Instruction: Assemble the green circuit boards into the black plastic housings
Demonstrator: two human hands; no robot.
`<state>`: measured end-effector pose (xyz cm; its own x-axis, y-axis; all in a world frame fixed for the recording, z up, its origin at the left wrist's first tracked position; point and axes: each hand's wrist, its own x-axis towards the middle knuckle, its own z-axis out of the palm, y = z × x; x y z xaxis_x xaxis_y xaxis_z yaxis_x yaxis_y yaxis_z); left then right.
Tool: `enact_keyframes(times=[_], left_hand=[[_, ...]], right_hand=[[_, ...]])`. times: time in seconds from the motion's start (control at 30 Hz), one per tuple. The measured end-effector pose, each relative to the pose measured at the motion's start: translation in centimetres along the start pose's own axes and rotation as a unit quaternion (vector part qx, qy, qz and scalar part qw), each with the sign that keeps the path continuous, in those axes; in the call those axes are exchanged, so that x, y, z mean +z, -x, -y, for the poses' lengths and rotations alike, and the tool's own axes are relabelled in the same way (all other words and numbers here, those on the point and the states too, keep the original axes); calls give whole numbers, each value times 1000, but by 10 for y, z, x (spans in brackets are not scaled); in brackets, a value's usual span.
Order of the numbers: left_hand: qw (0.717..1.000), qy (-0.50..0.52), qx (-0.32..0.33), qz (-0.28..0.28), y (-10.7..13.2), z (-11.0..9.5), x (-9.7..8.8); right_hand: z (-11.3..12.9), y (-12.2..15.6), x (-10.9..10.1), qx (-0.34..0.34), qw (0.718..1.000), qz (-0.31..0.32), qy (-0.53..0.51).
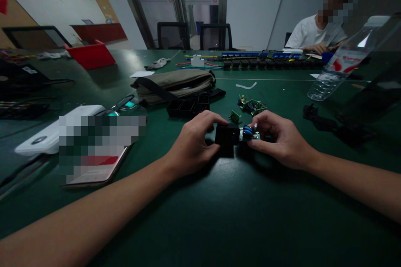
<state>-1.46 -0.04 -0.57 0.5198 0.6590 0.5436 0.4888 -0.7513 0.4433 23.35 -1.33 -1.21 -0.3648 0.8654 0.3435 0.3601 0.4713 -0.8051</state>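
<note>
My left hand is closed on a black plastic housing, thumb below and fingers above. In my right hand a small circuit board is pinched, carrying a blue-wound coil and a silvery cylindrical part. The board's left end meets the housing's right side; whether it sits inside I cannot tell. Just beyond my hands lie several loose green circuit boards, with a smaller green board nearer. Black open housings stand beyond my left hand.
A grey-green pouch lies behind the housings. To the left are a phone, a white device and glasses. A plastic bottle stands at right near black parts. Across the table sits a person.
</note>
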Motion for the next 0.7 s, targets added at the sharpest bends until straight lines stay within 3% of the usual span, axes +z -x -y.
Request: enact_keyframes(times=[0.7], left_hand=[[1000, -1, -16, -2, -1, -1, -1]], right_hand=[[0, 0, -1, 3, 999, -22, -27]])
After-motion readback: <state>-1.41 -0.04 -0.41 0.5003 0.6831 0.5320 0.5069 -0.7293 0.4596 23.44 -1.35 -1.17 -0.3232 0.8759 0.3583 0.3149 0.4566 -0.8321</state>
